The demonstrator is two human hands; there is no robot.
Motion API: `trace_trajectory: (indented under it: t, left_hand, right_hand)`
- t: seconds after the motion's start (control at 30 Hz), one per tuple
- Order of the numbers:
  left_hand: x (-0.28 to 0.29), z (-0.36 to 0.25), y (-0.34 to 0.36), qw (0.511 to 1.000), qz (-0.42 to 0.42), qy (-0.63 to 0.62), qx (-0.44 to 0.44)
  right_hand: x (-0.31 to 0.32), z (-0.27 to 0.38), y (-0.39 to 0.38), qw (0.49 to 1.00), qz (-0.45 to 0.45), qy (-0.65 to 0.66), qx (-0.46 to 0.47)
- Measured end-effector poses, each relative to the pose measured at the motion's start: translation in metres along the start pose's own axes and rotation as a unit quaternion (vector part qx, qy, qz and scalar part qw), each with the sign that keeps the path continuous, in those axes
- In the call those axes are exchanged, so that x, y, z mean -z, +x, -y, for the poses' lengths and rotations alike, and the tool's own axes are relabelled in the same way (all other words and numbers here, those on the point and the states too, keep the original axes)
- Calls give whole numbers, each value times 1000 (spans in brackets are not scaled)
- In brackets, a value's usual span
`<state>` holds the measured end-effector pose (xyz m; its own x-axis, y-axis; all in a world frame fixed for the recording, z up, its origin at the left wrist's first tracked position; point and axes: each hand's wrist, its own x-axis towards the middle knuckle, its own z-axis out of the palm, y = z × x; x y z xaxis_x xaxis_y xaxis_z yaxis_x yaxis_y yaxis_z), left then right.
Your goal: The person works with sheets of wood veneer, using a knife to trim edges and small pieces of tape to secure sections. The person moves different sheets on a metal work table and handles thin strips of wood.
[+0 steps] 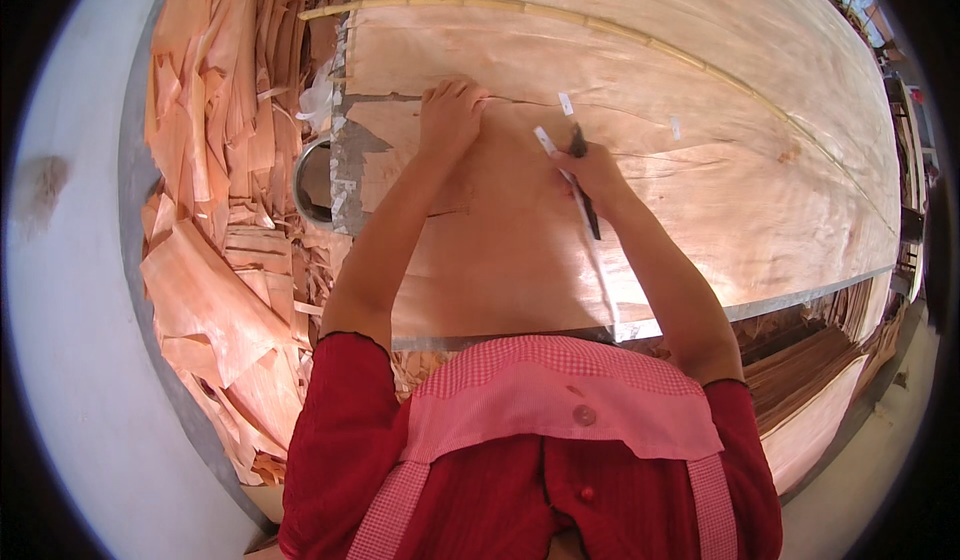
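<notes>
A large, thin sheet of pinkish wood veneer (480, 250) lies over the table, with a dark split running across it. At the left end of that split, my left hand (453, 118) is closed, its bent fingers pressed together on the veneer's edge. To its right, my right hand (592, 173) grips a slim black knife-like tool (594, 222), tilted over the sheet. A narrow white tape strip (599, 272) runs from beside the right fingers down to the table's near edge. Short white tape pieces (566, 104) lie close by.
A long, curved bamboo stick (560, 12) lies across the far part of the veneer. Torn veneer scraps (215, 290) heap up left of the table, beside a round metal-rimmed object (314, 182). Stacked veneer (810, 375) sits below the table's right edge.
</notes>
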<state>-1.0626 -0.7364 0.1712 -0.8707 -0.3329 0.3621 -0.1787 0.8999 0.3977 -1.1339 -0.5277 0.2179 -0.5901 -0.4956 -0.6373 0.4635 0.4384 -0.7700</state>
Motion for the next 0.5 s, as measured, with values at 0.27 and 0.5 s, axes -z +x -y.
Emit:
trace_trajectory:
  t: [0.27,0.5]
  left_hand:
    - [-5,-3,1,995,-95,42,-6]
    - [1,-1,-1,989,45,92,-110]
  right_hand:
    - [-66,33,60,994,-70,72,-45]
    - [-67,31,65,995,-69,66,-40]
